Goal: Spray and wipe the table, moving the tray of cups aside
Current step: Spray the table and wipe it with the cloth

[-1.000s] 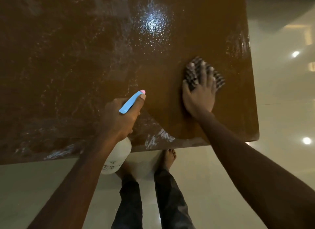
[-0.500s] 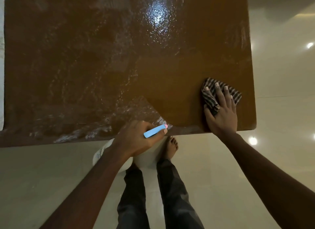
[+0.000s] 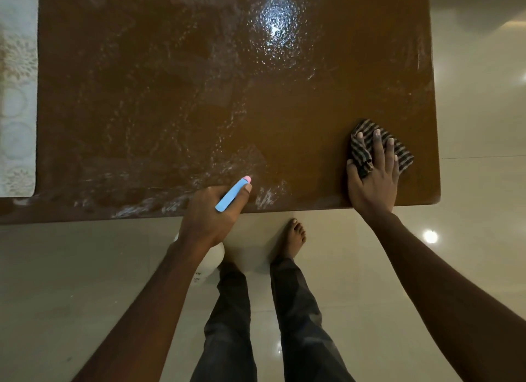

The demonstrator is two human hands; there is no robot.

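The brown table (image 3: 199, 82) is wet and streaked with spray across its left and middle. My left hand (image 3: 210, 213) grips a spray bottle (image 3: 233, 193) with a blue head and pink nozzle at the table's near edge; its white body (image 3: 209, 263) hangs below the edge. My right hand (image 3: 373, 176) presses flat with straight fingers on a dark striped cloth (image 3: 398, 151) near the table's near right corner. The tray of cups is not in view.
A pale lace cloth (image 3: 17, 97) lies along the table's left side. Glossy beige floor tiles (image 3: 478, 182) surround the table. My bare feet (image 3: 293, 236) and dark trousers stand just below the near edge.
My right hand has drawn the cloth from the middle right of the table toward the near right corner. My left hand with the bottle dropped below the near edge, then came back up to it.
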